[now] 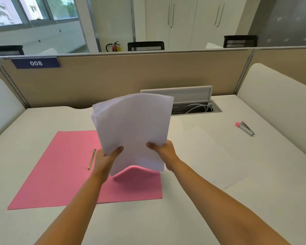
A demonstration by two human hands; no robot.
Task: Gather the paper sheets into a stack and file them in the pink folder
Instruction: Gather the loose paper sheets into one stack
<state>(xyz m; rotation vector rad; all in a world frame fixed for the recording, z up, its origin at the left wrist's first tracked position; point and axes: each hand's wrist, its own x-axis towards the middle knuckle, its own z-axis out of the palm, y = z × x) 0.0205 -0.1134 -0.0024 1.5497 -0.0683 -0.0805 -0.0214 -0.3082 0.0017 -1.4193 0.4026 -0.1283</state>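
A stack of white paper sheets (pixel 133 128) stands nearly upright above the desk, its top edges slightly fanned. My left hand (pixel 105 160) grips its lower left edge and my right hand (pixel 163 151) grips its lower right edge. Below it the pink folder (pixel 60 174) lies open and flat on the desk, with a gold metal fastener (pixel 92 159) along its middle fold. The stack's bottom edge hovers just over the folder's right half. One more white sheet (pixel 219 167) lies flat on the desk to the right.
A pink-handled stapler (pixel 245 128) lies at the far right of the white desk (pixel 148 218). An open cable tray (pixel 194 107) with white cables sits behind the stack. Beige partitions (pixel 113 80) wall the desk at the back and sides.
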